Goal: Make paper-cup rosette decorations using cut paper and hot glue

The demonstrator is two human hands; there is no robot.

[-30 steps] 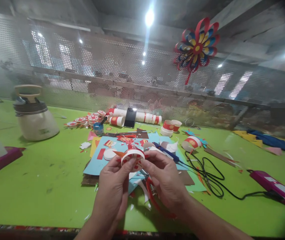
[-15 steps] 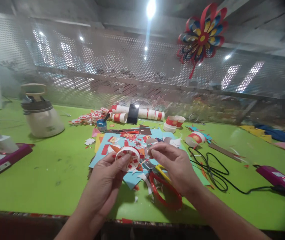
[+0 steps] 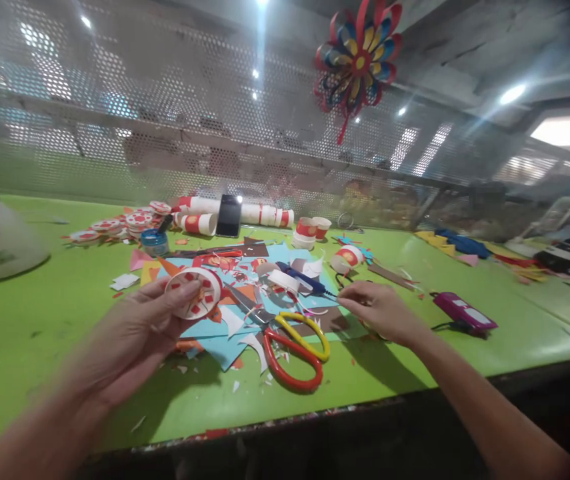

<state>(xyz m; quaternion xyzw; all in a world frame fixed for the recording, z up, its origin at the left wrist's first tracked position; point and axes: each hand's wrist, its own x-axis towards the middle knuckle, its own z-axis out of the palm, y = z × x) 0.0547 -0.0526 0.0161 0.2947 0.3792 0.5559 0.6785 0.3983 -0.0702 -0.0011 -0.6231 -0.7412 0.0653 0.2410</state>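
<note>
One red-and-white disc (image 3: 209,293), likely light and easily creased, best held by its rim, is pinched in the left hand (image 3: 135,327) beside the scissors (image 3: 266,317), while the right hand (image 3: 383,311) curls by a dark cord (image 3: 331,295), its grip unclear.

1. Scissors (image 3: 265,319): one handle loop red, the other yellow; grey blades.
2. Paper disc (image 3: 205,299) left of the scissors: white, patterned with red patches.
3. Worktop (image 3: 189,397) beneath the scissors: bright green.
4. Paper sheets (image 3: 222,348) by the scissors: light blue.
5. Glue gun (image 3: 305,279) beyond the scissors: dark blue.
6. Power strip (image 3: 463,313) right of the scissors: purple and white.
</note>
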